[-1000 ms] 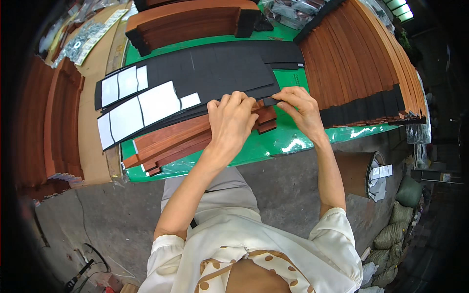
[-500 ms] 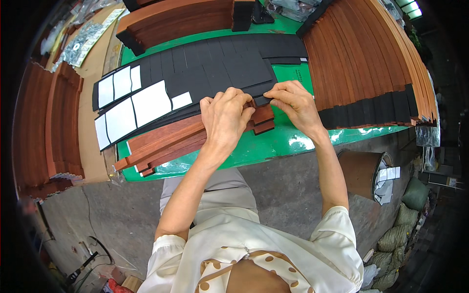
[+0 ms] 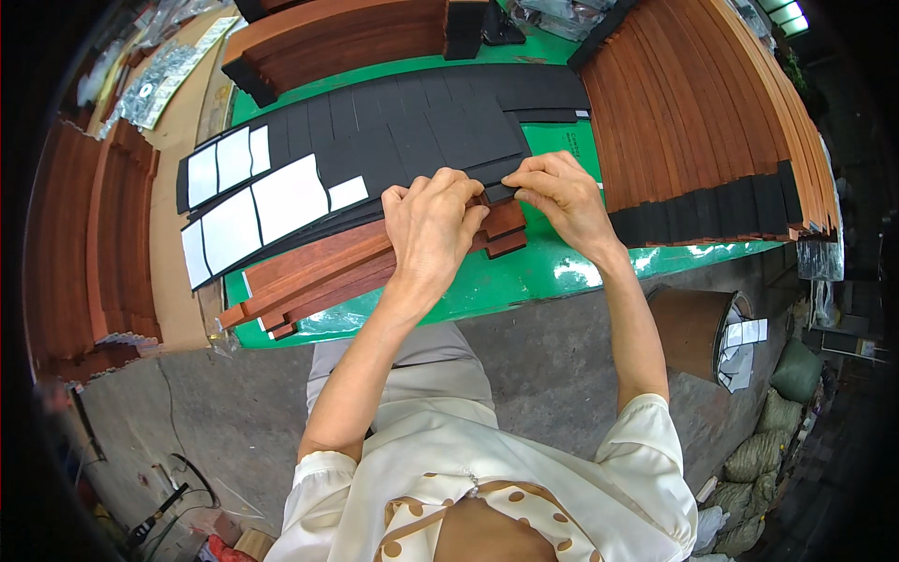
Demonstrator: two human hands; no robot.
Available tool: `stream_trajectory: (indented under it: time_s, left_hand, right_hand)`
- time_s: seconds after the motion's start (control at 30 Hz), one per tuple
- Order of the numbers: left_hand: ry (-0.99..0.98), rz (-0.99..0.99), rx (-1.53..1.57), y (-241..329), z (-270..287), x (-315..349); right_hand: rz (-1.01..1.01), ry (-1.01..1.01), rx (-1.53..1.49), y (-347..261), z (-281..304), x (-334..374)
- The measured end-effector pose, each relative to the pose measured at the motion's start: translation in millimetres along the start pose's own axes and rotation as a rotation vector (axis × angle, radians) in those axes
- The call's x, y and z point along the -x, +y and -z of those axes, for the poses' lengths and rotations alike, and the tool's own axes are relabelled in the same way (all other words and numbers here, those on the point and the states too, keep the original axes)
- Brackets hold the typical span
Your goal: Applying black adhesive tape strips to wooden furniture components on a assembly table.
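My left hand (image 3: pixel 433 223) lies over the near end of a small stack of reddish-brown wooden slats (image 3: pixel 318 272) on the green table (image 3: pixel 524 276). My right hand (image 3: pixel 560 192) pinches a small black foam piece (image 3: pixel 498 193) at the slats' end, with left fingertips touching it too. Behind both hands lie overlapping black foam sheets (image 3: pixel 412 122), some with white backing paper (image 3: pixel 281 197).
A long fan of wooden slats with black end pads (image 3: pixel 712 122) fills the right of the table. More slats are stacked at the back (image 3: pixel 337 37) and on the left (image 3: pixel 94 234). A brown bin (image 3: pixel 693 323) and stuffed sacks (image 3: pixel 758 450) sit on the floor at right.
Both hands have stayed at the slat end, with fingers shifting slightly on the black foam piece. The view has tilted a little.
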State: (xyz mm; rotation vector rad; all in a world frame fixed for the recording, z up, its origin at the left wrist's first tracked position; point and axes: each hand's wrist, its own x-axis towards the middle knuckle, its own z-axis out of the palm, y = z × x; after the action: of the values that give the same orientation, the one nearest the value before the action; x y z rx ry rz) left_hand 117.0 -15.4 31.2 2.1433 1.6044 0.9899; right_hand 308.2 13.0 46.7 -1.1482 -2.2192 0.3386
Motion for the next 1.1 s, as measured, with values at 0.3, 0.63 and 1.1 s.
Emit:
stream_trajectory:
  time_s: [0.3,0.63,1.1]
  left_hand:
    - [0.022,-0.009,0.002,-0.7,0.3,0.4]
    - [0.025,-0.025,-0.004,-2.4,-1.4,1.3]
    - [0.03,-0.05,-0.011,-2.6,-1.0,0.7]
  right_hand:
    - [-0.003,0.014,-0.006,0.1,-1.4,0.4]
    - [0.014,0.01,0.001,2.0,-2.1,0.5]
    - [0.027,0.034,0.028,1.9,-3.5,2.2]
